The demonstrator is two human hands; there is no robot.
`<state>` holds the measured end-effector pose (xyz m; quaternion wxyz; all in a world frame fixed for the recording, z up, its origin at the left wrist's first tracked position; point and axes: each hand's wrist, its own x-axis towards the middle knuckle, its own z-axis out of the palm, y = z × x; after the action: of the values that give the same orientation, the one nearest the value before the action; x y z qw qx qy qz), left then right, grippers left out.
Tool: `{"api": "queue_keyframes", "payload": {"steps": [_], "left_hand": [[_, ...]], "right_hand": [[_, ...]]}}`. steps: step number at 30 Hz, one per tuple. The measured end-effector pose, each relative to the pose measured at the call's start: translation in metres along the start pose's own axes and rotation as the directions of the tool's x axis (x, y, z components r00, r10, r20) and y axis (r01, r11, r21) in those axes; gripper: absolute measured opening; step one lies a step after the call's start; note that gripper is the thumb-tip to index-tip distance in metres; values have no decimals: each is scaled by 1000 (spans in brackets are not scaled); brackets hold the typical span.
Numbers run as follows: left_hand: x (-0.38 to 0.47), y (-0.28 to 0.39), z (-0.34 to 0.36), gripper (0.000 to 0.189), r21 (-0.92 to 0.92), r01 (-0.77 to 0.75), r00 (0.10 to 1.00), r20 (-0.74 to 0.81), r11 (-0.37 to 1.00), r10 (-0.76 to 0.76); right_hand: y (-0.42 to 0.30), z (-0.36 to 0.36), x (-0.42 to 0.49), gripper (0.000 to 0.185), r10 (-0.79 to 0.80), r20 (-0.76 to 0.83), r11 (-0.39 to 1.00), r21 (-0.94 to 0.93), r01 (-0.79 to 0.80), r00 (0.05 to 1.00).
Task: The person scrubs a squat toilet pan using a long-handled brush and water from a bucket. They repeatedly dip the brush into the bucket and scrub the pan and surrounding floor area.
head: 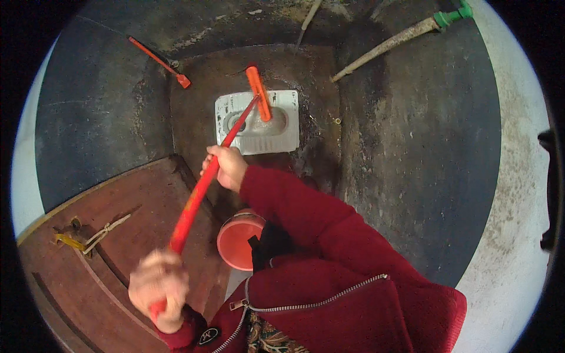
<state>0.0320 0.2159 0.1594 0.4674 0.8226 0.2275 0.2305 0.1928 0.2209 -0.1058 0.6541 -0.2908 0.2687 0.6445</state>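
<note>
Both my hands grip the long red handle of a floor wiper. My left hand, blurred, is wrapped around its near end. Further up the shaft, my right hand holds it with the arm stretched forward. The wiper's orange head lies across the far rim and over the basin of a white squat toilet. Its underside is hidden, so I cannot tell whether it presses on the ceramic. The handle partly covers the dark drain hole at the left of the basin.
A pink bucket stands by my body, partly behind my clothing. To the left is a brown door with a latch and tied cord. A red-handled brush leans at the left wall. A pipe with green fittings runs along the right wall.
</note>
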Motion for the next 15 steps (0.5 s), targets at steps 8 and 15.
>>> {"api": "queue_keyframes", "payload": {"steps": [8, 15], "left_hand": [[72, -55, 59, 8, -53, -33, 992, 117, 998, 39], [78, -126, 9, 10, -56, 270, 961, -50, 961, -273]], "right_hand": [[-145, -44, -47, 14, -195, 353, -471, -852, 229, 915], [-131, -35, 135, 17, 30, 173, 435, -889, 144, 984]]}}
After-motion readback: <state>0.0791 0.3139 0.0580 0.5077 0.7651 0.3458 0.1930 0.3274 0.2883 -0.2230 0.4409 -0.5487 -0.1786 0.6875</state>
